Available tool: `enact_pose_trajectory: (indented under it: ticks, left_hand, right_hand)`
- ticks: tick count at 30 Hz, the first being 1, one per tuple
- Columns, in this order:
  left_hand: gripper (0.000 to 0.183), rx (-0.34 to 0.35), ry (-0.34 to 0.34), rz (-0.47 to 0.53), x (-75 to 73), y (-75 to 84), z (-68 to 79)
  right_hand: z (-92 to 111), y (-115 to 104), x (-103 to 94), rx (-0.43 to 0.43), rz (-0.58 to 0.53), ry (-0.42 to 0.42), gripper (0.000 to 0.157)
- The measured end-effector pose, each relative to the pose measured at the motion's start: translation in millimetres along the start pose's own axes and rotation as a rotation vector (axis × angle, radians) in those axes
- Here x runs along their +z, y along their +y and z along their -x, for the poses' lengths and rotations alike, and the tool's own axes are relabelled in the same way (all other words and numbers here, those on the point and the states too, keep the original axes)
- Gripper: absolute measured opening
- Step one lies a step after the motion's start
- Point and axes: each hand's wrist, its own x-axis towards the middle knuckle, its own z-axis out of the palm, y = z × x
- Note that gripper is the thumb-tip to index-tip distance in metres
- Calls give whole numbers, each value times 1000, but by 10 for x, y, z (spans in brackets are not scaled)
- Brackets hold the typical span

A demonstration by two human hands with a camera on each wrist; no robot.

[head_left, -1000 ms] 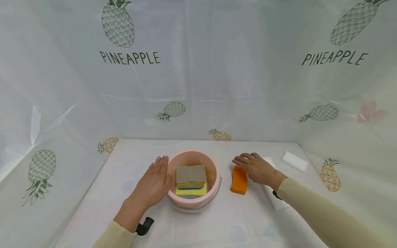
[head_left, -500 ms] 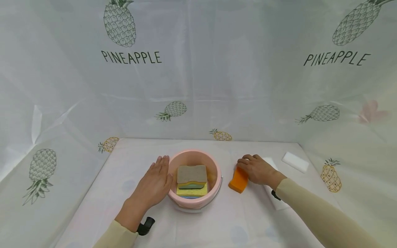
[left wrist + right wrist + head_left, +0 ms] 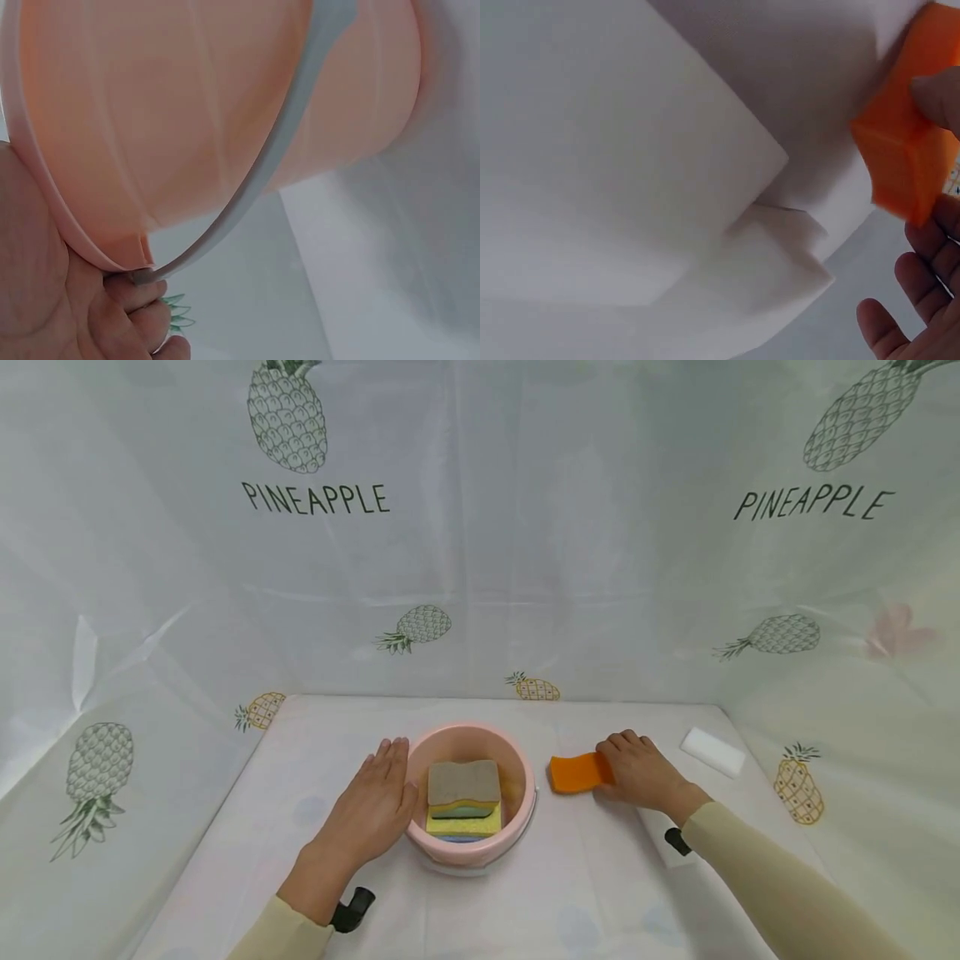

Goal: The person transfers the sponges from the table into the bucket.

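Note:
A pink bucket [image 3: 517,756] with a grey handle [image 3: 277,146] stands mid-table. Inside it lie stacked sponges: a grey-topped one [image 3: 463,782] over a yellow one [image 3: 465,825], with some blue below. My left hand [image 3: 365,806] rests against the bucket's left rim, fingers straight and together in the head view. To the right of the bucket, my right hand [image 3: 645,777] pinches the right end of a wavy orange sponge [image 3: 576,774]. In the right wrist view the thumb lies on one face of the orange sponge [image 3: 900,142] and fingers are at the other side.
At the far right of the table lies a white block [image 3: 712,752]. Another white piece [image 3: 666,837] lies partly under my right wrist. White blocks [image 3: 615,157] fill much of the right wrist view. A pineapple-printed sheet [image 3: 555,560] hangs behind and along the sides.
My right hand has taken hold of the orange sponge and shifted slightly right. The sponge has turned from pointing toward me to lying crosswise. My left hand stays at the bucket rim.

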Motion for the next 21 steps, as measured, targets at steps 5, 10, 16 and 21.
enact_pose_trajectory:
  ticks: [5,10,16,21]
  left_hand:
    - [64,5,-3,7,0,-1,-2]
    - [63,7,-3,2,-21,3,-4]
    - [65,0,-4,-18,-20,4,-6]
    - [65,3,1,-24,-13,-1,-6]
  right_hand:
    - [25,2,-31,21,-5,73,60]
    - [29,-18,-126,14,-12,154,59]
    - [12,-30,-243,16,-22,196,57]
    - [5,-41,-392,26,-10,256,53]
